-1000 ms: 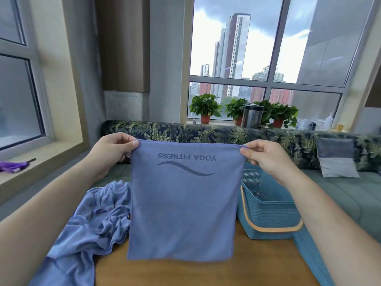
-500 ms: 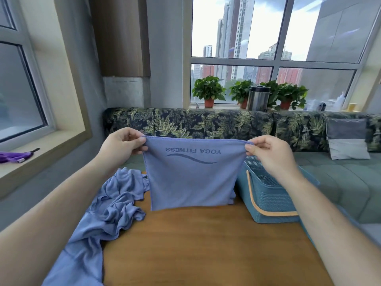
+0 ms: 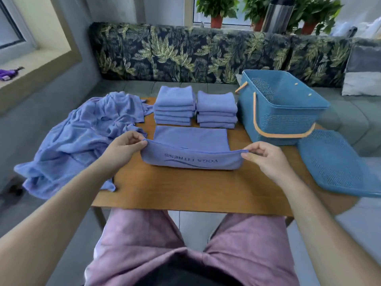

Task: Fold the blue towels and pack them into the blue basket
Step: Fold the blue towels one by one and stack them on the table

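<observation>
A heap of unfolded towels (image 3: 82,137) is spilling over the tabletop's (image 3: 195,193) left edge. Just right of it, the left hand (image 3: 121,150) is pinching one corner of the printed towel (image 3: 191,162) between thumb and fingers. The right hand (image 3: 266,162) is pinching the other corner, so both are gripping the same raised edge. The towel is lying mid-tabletop with its long axis running left to right. Its far half is resting flat on the wood and its near half is curling up toward the person. Behind it, along the far edge, two stacks of folded towels (image 3: 175,106) are sitting side by side. The blue basket (image 3: 278,124) is standing at the far right corner, nearer the right hand, with its lid (image 3: 334,162) overhanging the right edge. The fold seems to be heading away from the person, over the flat half, with the hands level.
</observation>
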`<state>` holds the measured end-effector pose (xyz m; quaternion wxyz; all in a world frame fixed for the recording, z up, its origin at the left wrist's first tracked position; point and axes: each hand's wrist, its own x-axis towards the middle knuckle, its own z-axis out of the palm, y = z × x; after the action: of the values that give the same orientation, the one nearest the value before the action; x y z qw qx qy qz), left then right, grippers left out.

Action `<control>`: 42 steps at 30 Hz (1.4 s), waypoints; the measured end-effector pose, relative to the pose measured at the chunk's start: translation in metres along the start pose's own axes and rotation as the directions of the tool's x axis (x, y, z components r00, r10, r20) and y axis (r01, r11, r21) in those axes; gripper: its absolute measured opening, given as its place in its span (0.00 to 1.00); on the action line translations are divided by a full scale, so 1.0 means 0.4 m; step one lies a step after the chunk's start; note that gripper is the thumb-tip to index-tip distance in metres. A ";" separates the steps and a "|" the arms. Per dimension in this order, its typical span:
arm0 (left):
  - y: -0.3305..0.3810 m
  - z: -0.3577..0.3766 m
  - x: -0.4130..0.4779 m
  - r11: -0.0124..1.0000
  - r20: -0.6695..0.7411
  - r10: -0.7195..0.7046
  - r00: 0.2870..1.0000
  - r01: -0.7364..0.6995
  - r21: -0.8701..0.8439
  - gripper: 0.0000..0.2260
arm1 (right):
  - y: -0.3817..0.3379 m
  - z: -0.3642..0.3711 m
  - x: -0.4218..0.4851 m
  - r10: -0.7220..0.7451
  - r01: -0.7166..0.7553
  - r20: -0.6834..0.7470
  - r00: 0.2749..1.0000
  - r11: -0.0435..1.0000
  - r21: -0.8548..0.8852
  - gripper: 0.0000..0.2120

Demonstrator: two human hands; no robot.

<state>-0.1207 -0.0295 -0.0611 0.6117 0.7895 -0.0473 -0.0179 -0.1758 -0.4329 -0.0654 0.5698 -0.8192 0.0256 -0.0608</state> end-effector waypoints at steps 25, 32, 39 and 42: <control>-0.120 0.032 0.212 0.981 -0.144 -0.187 0.972 0.192 0.017 0.08 | 0.082 0.092 0.235 0.172 -0.181 -0.120 0.978 0.981 -0.069 0.03; -0.159 0.085 0.310 0.945 -0.265 -0.165 0.950 0.230 0.235 0.07 | 0.148 0.129 0.334 0.162 -0.214 -0.189 0.969 0.931 -0.297 0.03; -0.193 0.102 0.334 0.864 -0.243 -0.076 0.967 0.185 0.468 0.05 | 0.169 0.155 0.354 0.179 -0.253 -0.197 0.964 0.846 -0.470 0.07; -0.199 0.106 0.330 0.823 -0.243 -0.021 0.970 0.154 0.547 0.09 | 0.150 0.173 0.339 0.132 -0.241 -0.228 0.965 0.796 -0.556 0.08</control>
<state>0.0110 -0.0634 -0.1448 0.3524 0.9323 0.0559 0.0585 -0.0307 -0.4045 -0.1358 0.2923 -0.9380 0.1743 -0.0663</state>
